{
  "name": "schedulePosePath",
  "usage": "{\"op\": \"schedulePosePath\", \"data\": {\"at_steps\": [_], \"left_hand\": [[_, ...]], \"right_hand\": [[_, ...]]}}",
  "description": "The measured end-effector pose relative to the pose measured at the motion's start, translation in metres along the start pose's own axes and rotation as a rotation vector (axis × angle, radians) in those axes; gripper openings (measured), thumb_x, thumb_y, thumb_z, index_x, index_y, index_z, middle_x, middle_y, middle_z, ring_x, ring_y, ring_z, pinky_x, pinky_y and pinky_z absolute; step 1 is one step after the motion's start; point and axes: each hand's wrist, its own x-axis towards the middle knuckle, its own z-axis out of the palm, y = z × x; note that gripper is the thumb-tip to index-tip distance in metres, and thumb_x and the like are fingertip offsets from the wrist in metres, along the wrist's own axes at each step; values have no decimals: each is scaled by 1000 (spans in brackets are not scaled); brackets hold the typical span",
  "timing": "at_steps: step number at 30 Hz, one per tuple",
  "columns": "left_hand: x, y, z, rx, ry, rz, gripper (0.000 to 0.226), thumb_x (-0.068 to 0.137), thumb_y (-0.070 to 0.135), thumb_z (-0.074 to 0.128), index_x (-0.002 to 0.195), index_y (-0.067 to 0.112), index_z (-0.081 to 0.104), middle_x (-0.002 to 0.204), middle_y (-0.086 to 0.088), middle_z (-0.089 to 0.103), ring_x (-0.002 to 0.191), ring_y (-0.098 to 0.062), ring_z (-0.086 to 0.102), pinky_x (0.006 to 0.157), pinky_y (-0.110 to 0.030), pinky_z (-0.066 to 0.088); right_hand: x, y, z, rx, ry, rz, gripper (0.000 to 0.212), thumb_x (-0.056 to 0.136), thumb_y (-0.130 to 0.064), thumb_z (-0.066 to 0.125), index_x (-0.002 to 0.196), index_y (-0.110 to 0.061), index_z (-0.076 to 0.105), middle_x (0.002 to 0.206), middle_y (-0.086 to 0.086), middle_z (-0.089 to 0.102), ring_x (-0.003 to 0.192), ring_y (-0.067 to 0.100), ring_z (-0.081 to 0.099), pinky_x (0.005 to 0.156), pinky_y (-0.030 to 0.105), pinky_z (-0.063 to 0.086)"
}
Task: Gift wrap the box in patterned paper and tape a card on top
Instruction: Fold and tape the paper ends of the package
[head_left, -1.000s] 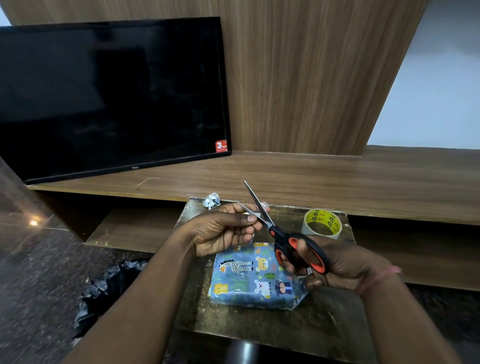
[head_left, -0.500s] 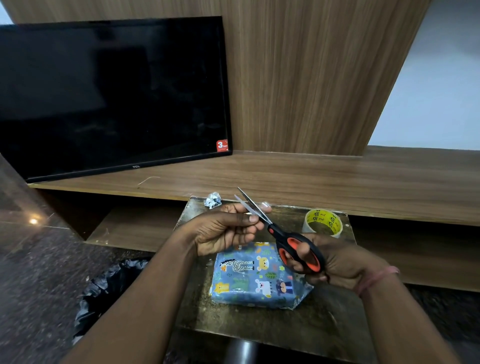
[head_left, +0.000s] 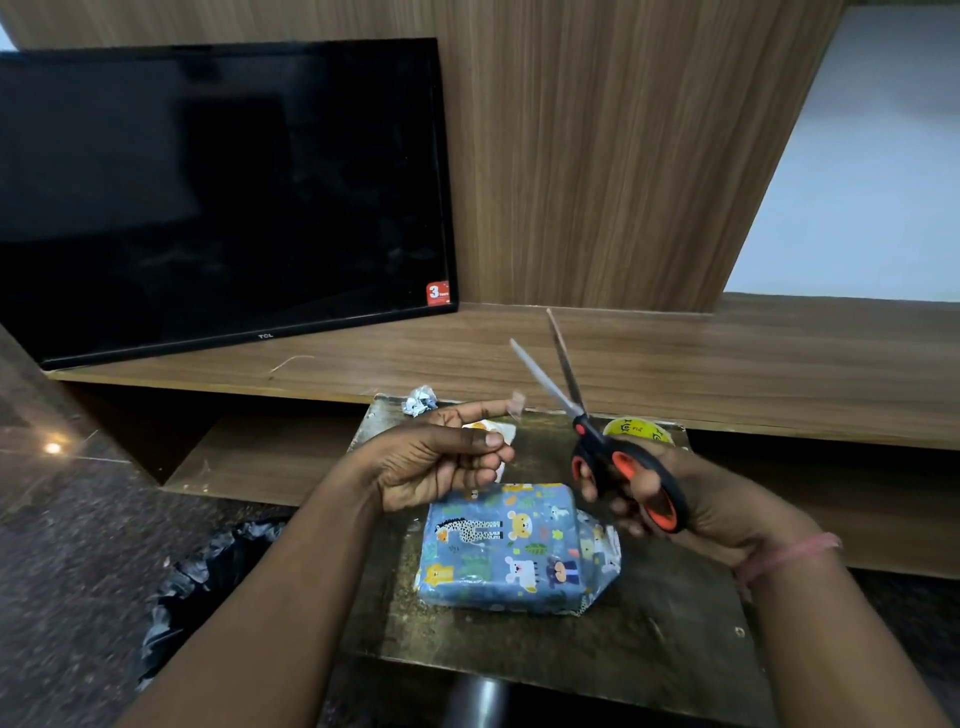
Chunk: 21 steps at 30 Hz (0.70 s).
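Observation:
The box (head_left: 509, 551), wrapped in blue animal-print paper, lies on a small dark table (head_left: 654, 623). Above its far left corner hovers my left hand (head_left: 441, 460). Its index finger points out with a small piece of clear tape (head_left: 517, 404) stuck to the tip, and the other fingers are curled. My right hand (head_left: 717, 512) grips black-and-orange scissors (head_left: 582, 426) above the box's far right corner, blades apart and pointing up. A white and orange card (head_left: 500, 429) peeks out behind my left hand. The yellow tape roll (head_left: 640, 432) sits at the table's far right, partly hidden by the scissors.
A crumpled paper ball (head_left: 420, 400) lies at the table's far left corner. A long wooden shelf (head_left: 753, 374) runs behind the table, with a black TV (head_left: 208, 197) leaning on the wooden wall. A black plastic bag (head_left: 208, 571) lies on the floor at left.
The scissors have left the tape and swung up to the right with the blades opening wider. My left index finger has straightened, with the cut tape piece on its tip.

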Motion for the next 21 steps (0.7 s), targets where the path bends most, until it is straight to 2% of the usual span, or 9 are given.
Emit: {"op": "schedulePosePath", "data": {"at_steps": [2, 4, 6, 8, 11, 13, 15, 17, 21], "left_hand": [[-2, 1, 1, 12, 14, 6, 53, 89, -4, 63, 140, 11, 62, 90, -17, 73, 69, -14, 73, 65, -25, 63], [-3, 2, 5, 30, 28, 9, 53, 90, -4, 62, 141, 12, 62, 89, -17, 73, 68, -13, 73, 65, -24, 63], [-5, 1, 10, 50, 50, 5, 53, 89, -3, 62, 139, 12, 63, 88, -16, 73, 67, -13, 73, 64, -24, 62], [-7, 0, 16, 67, 64, 3, 54, 88, -2, 63, 140, 12, 61, 88, -16, 73, 67, -13, 73, 63, -24, 62], [-14, -3, 24, 86, 75, -2, 58, 87, -1, 64, 142, 14, 59, 88, -15, 73, 67, -12, 73, 63, -24, 62], [-22, -4, 30, 109, 67, -5, 58, 87, -1, 65, 143, 15, 58, 89, -16, 73, 68, -13, 73, 63, -24, 62], [-30, -6, 36, 115, 48, -13, 59, 87, -2, 66, 142, 16, 58, 90, -18, 72, 67, -14, 72, 63, -25, 62], [-39, -8, 42, 136, 31, -17, 59, 86, -2, 67, 142, 16, 59, 90, -19, 72, 67, -15, 72, 63, -26, 62], [-54, -10, 51, 152, 17, -2, 56, 88, -2, 67, 140, 17, 62, 90, -19, 72, 68, -15, 71, 64, -26, 62]], "right_hand": [[-4, -8, 5, -48, 274, -23, 78, 47, -37, 94, 107, 0, 60, 83, 10, 66, 58, 10, 51, 46, 19, 38], [-10, -7, 6, -151, 585, -24, 42, 66, -24, 91, 86, -6, 58, 60, -1, 65, 46, 5, 53, 43, 16, 39], [-19, 8, 5, -402, 906, 52, 44, 69, -35, 92, 69, -14, 52, 53, 1, 63, 46, 14, 58, 48, 22, 42], [-28, 30, 2, -563, 1102, 195, 51, 66, -46, 91, 61, -13, 53, 57, 8, 67, 54, 23, 64, 50, 27, 45], [-29, 50, 6, -644, 1190, 273, 36, 82, -42, 79, 71, -10, 66, 67, 15, 70, 64, 32, 71, 60, 40, 59], [-27, 53, 11, -707, 1167, 378, 28, 91, -32, 69, 88, -4, 69, 85, 21, 72, 81, 37, 71, 69, 36, 55], [-24, 56, 18, -783, 1112, 458, 25, 95, -24, 63, 107, -3, 68, 103, 22, 70, 97, 37, 68, 71, 29, 44], [-21, 57, 31, -829, 1074, 480, 28, 98, -15, 57, 121, -3, 64, 112, 20, 69, 105, 36, 65, 75, 30, 44], [-14, 54, 44, -887, 1036, 507, 29, 100, -10, 47, 122, 1, 61, 124, 18, 66, 118, 32, 62, 96, 33, 49]]}}
